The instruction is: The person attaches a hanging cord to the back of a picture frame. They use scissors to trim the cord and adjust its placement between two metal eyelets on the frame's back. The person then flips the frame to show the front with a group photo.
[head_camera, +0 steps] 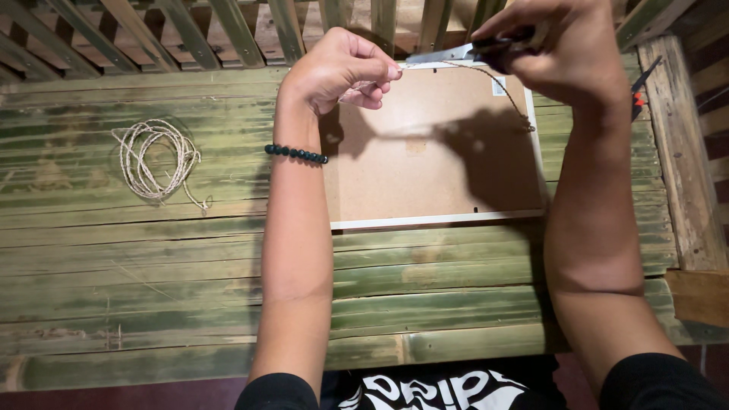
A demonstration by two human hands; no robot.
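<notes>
While a picture frame (pixel 437 152) lies face down on the bamboo desk (pixel 152 258), a length of twine (pixel 501 87) is pinched in the left hand (pixel 342 68) above the frame's top edge. Scissors (pixel 456 53) are clamped in the right hand (pixel 554 45), its grip closed. A coil of twine (pixel 156 159) rests well left of the frame.

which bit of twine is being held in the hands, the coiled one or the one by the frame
The twine strand over the picture frame, pulled between the left hand and right hand, which holds scissors. The twine coil lies untouched on the bamboo table.
</notes>
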